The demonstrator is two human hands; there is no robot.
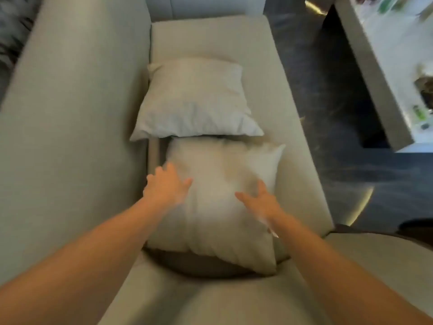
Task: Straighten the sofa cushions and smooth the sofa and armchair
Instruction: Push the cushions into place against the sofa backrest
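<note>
From the head view, I am leaning over the sofa seat [276,95] with both arms stretched out. My left hand [165,187] lies flat with spread fingers on the left side of the near cushion [218,207], and my right hand [261,201] is likewise splayed on its right side; neither is gripping anything. This cushion lies flat on the seat, a little skewed, its near edge hanging over a darker cushion [201,266] underneath. A second pale cushion [194,99] lies just beyond it, the two edges nearly touching, close against the backrest [70,113]. I judge I am at the patting and squaring step. Next I should probably grasp both sides, lift it, and set it up against the backrest.
</note>
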